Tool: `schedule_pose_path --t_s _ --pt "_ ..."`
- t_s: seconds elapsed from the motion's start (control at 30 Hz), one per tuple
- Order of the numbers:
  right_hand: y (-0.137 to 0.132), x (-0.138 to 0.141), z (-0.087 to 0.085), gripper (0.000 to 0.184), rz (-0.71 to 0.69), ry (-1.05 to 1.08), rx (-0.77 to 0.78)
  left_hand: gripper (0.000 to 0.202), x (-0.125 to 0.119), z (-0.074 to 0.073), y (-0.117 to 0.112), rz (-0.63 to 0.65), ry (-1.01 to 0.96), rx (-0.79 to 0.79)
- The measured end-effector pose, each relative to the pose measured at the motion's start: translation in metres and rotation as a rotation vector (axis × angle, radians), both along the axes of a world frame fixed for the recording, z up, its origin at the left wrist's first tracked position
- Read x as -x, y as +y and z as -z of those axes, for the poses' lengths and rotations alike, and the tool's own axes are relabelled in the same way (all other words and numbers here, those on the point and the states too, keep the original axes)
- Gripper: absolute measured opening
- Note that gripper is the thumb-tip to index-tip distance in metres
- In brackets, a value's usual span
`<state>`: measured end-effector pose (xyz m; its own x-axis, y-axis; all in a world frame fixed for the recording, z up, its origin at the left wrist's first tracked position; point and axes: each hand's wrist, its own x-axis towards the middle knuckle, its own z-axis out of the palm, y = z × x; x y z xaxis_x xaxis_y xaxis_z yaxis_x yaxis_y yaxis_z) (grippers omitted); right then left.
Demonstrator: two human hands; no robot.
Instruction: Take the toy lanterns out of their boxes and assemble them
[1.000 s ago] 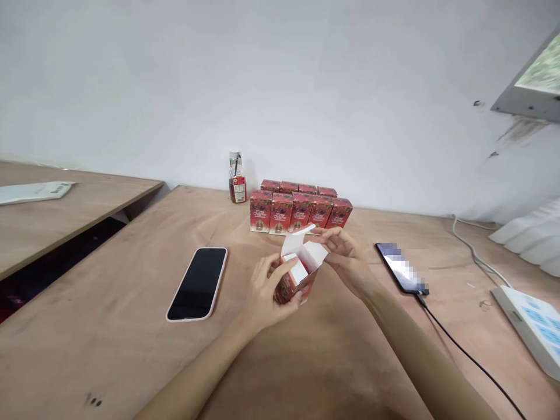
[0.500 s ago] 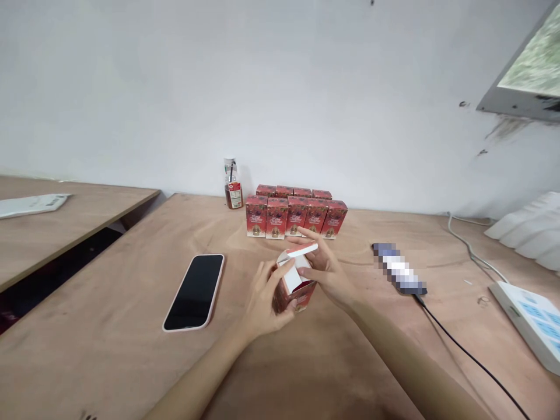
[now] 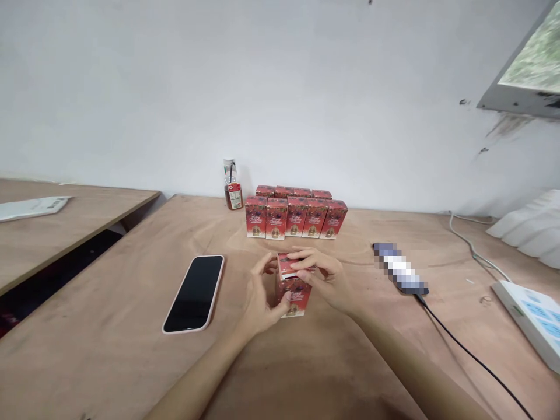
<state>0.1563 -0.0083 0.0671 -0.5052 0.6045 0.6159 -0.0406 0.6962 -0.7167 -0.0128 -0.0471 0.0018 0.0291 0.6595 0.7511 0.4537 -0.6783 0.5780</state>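
A small red printed cardboard box (image 3: 296,297) stands upright on the wooden table between my hands. My left hand (image 3: 261,297) grips its left side, with the thumb on the front face and the fingers around the far side. On the box's top flap, which is folded nearly flat, rest the fingers and thumb of my right hand (image 3: 326,277). A thin pale edge and a dark gap show below the flap at the front. Behind, several matching red boxes (image 3: 296,217) stand in two rows.
Left of my hands lies a phone with a pale pink case (image 3: 193,294). A bottle of brown liquid (image 3: 233,192) stands by the wall. On the right are a blurred-out device (image 3: 400,268) on a black cable (image 3: 464,350) and a white power strip (image 3: 529,318).
The box's top flap was raised with white inner flaps showing; now it lies folded down over the opening. My right hand has moved onto the top, and the box is more upright.
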Motion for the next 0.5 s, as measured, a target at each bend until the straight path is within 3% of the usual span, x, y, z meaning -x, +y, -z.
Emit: schedule_pose_path --t_s 0.17,0.3,0.4,0.5 --pt "-0.014 -0.003 0.014 0.024 0.01 -0.089 -0.109 0.062 0.0 0.0 -0.004 0.042 -0.018 0.085" --pt "-0.019 -0.013 0.033 0.043 0.119 -0.056 -0.045 0.053 0.003 0.012 0.007 0.069 -0.258 0.202" --pt "0.002 -0.042 0.04 0.074 0.194 0.019 0.216 0.049 0.014 0.022 0.027 -0.137 -0.508 0.317" --pt "0.049 -0.09 0.045 0.091 0.399 0.183 0.371 0.045 0.031 0.028 0.056 -0.331 -0.656 0.383"
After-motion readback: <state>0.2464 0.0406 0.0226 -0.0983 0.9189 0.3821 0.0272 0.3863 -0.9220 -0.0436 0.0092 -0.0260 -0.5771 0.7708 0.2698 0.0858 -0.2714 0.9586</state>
